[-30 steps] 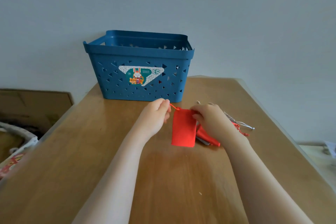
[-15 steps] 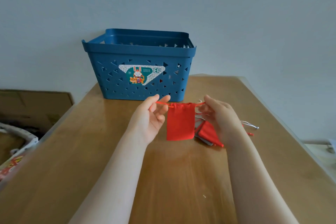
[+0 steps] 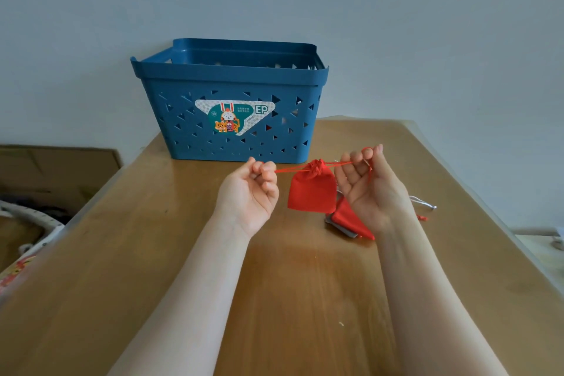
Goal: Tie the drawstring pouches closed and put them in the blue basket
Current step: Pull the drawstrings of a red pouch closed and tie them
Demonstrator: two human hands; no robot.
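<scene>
On the left, the left hand (image 3: 250, 192), palm up above the wooden worktop (image 3: 152, 253), makes its grip by pinching one end of the thin red drawstring (image 3: 283, 170) between curled fingertips. Just right of that grip, the small red fabric drawstring pouch (image 3: 312, 189) hangs between both grips with its gathered mouth up and its long axis near vertical, in front of the blue perforated plastic basket (image 3: 232, 76). Further right, the right hand (image 3: 366, 189) pinches the cord's other end, and below this grip more red and grey pouches (image 3: 348, 220) lie on the worktop.
</scene>
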